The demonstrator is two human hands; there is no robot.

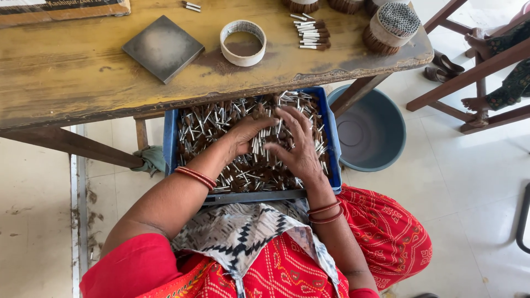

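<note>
Blue crate [332, 144], frame centre, holds metal-tipped brown pieces [205, 124] lying with long axes in mixed directions. Left hand [247, 134] and right hand [296, 144] rest on the pile, fingers loosely spread. Farther up, table [66, 72] carries aligned pieces [312, 34], long axes left-right.

A worn wooden table [66, 72] bears a grey tile [163, 48] and tape ring [243, 42].

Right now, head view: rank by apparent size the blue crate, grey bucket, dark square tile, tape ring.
1. blue crate, partly hidden under the table
2. grey bucket, partly hidden too, and lower, so farther from the camera
3. dark square tile
4. tape ring, smallest
</note>
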